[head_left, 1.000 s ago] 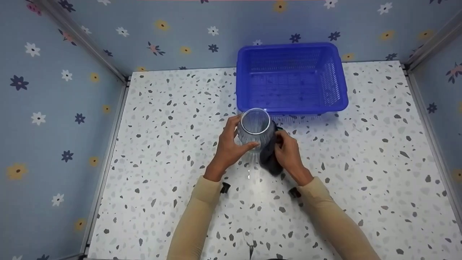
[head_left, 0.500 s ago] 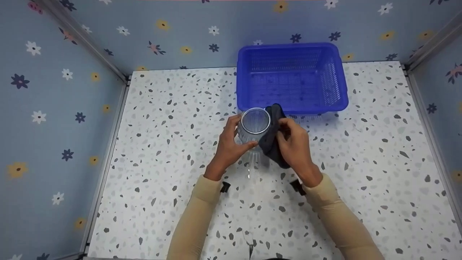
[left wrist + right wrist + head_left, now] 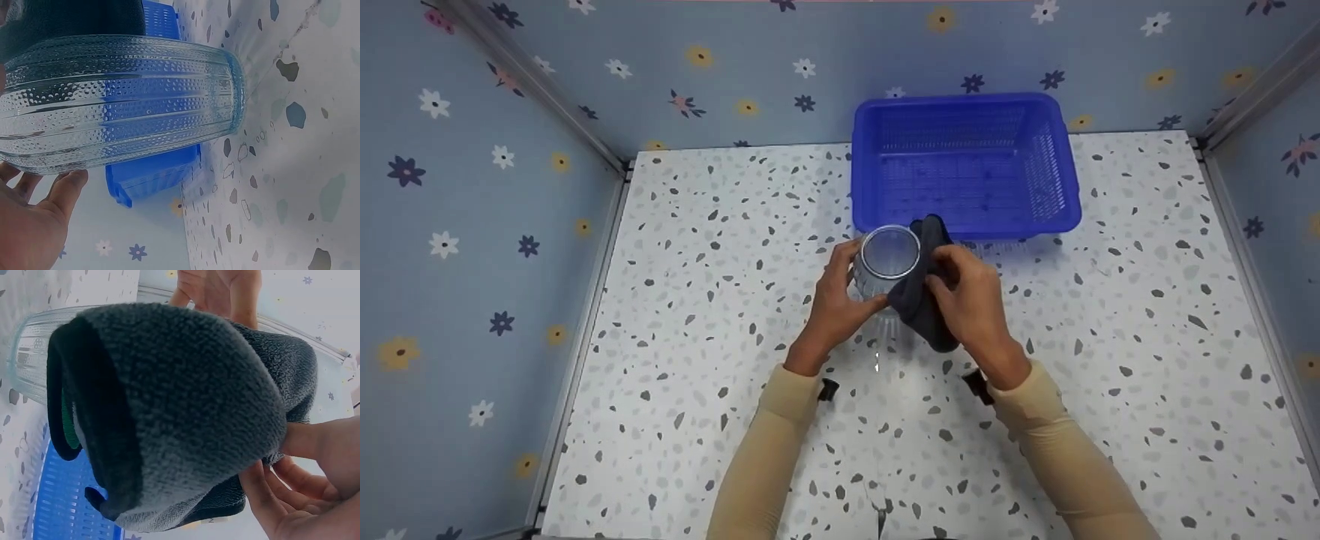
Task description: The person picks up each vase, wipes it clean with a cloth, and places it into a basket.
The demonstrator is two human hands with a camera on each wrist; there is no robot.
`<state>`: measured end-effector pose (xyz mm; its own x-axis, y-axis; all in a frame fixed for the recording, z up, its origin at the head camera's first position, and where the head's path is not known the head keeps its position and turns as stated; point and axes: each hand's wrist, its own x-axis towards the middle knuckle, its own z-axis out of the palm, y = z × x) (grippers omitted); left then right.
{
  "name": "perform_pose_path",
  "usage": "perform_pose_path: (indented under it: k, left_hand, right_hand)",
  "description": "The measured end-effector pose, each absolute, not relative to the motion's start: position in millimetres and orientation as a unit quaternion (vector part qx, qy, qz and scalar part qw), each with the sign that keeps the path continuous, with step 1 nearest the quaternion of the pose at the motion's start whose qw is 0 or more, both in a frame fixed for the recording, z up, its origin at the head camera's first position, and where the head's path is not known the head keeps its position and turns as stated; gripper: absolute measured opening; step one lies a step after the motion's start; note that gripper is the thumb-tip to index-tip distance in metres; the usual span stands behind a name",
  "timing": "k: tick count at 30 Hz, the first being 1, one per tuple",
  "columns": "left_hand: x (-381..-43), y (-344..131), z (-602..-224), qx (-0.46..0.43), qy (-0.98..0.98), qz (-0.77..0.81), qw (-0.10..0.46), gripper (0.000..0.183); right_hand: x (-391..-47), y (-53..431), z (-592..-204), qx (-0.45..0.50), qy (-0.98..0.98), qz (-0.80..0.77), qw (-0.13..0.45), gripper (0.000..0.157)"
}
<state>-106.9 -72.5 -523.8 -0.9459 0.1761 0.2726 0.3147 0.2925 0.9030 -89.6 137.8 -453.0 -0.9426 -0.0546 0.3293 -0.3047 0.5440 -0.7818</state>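
Note:
A clear ribbed glass vase (image 3: pixel 877 283) with a round open mouth stands upright on the speckled table. My left hand (image 3: pixel 840 304) grips it from the left, with thumb and fingers around its upper part. The left wrist view shows the dimpled side of the vase (image 3: pixel 152 101) and its base on the tabletop. My right hand (image 3: pixel 975 300) pinches a folded dark grey cloth (image 3: pixel 919 296) against the vase's right side. In the right wrist view the fuzzy cloth (image 3: pixel 185 399) hides much of the vase (image 3: pixel 34 354); a bit of green shows inside its fold.
A blue plastic basket (image 3: pixel 966 229) with perforated sides stands behind the vase, near the back wall. White speckled tabletop (image 3: pixel 697 300) spreads to both sides. Flower-patterned panels (image 3: pixel 720 67) enclose the table at the back and sides.
My right hand has moved up and outward with the cloth, whose top now rises beside the vase's rim. Lately the cloth has shifted slightly left. The left hand and vase have stayed in place.

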Motion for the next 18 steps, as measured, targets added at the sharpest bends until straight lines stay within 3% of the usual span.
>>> perform_pose_path:
  k: [10, 18]
  left_hand:
    - [-107, -71, -524, -0.163, -0.801, -0.572, 0.067, 0.089]
    - [-106, -71, -525, -0.163, -0.804, -0.567, 0.072, 0.091]
  right_hand:
    - [-90, 142, -472, 0.101, -0.878, 0.449, 0.133, 0.022]
    - [-92, 146, -512, 0.104, -0.873, 0.463, 0.115, 0.023]
